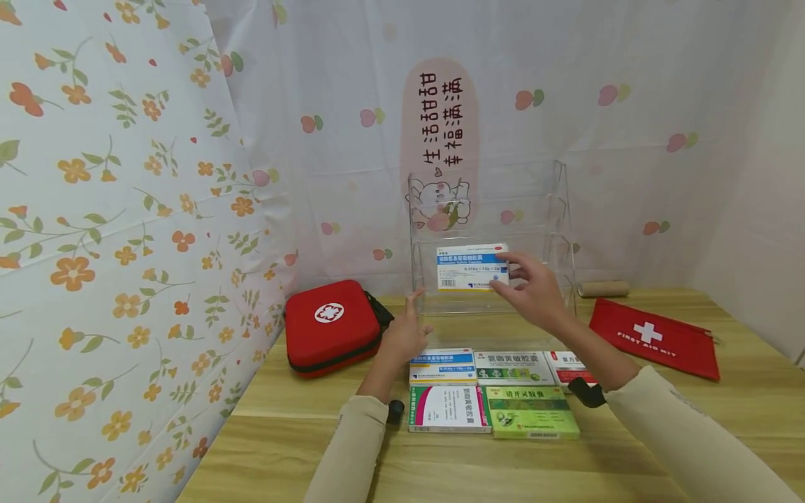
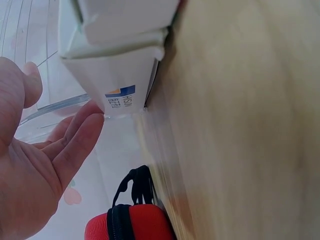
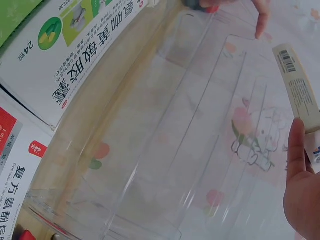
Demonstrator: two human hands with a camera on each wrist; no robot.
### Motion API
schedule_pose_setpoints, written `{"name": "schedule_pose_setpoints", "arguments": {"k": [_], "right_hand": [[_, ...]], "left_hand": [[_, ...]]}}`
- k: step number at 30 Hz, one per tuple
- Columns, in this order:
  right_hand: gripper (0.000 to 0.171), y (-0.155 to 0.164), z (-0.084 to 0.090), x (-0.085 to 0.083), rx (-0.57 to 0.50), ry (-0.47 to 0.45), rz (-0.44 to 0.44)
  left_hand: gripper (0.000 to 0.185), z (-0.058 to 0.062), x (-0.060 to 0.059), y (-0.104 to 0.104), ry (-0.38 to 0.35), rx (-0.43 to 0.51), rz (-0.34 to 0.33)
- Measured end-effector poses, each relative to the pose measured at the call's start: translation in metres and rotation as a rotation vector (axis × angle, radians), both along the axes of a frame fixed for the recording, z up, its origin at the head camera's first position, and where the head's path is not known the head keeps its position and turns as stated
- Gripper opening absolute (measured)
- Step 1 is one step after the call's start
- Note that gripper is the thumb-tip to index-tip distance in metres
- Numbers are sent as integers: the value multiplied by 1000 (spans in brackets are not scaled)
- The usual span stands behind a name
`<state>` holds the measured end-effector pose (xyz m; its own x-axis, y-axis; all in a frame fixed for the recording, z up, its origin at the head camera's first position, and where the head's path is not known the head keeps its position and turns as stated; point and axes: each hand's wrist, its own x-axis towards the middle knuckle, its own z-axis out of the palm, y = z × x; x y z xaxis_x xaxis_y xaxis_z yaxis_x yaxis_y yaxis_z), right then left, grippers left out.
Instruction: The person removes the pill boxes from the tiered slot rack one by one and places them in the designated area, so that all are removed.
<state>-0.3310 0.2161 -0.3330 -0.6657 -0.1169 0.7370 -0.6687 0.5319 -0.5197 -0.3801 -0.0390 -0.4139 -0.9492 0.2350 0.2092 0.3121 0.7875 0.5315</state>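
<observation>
My right hand (image 1: 534, 290) pinches a white and blue medicine box (image 1: 468, 267) by its right end, up in front of the clear acrylic tiered rack (image 1: 434, 307). In the right wrist view the same box (image 3: 297, 85) shows its narrow barcoded side, with the hand (image 3: 306, 190) at its lower end. Lower down, my left hand (image 1: 405, 334) holds nothing, its fingers spread close to the rack's left front corner. In the left wrist view the fingertips of this hand (image 2: 45, 165) overlap the end of a white box (image 2: 117, 87). A matching blue and white box (image 1: 442, 365) lies just below it.
More medicine boxes lie in two rows, among them a green one (image 1: 533, 412) and a white and magenta one (image 1: 449, 409). A red hard case (image 1: 330, 325) sits left of the rack. A red first aid pouch (image 1: 654, 337) and a brown roll (image 1: 602, 288) are at right.
</observation>
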Motion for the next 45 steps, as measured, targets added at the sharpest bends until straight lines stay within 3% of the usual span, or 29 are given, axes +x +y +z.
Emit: {"name": "schedule_pose_setpoints", "arguments": {"k": [12, 22, 28, 38, 45], "right_hand": [[49, 7, -1, 17, 0, -9, -11], [51, 15, -4, 34, -59, -119, 6], [52, 23, -7, 42, -65, -137, 33], [54, 33, -11, 61, -50, -228, -43], [56, 39, -13, 71, -80, -293, -49]], "left_hand": [[84, 1, -1, 1, -12, 11, 3], [83, -1, 1, 2, 15, 11, -10], [83, -1, 0, 1, 21, 15, -5], [84, -1, -2, 0, 14, 7, -5], [83, 0, -1, 1, 13, -3, 2]]}}
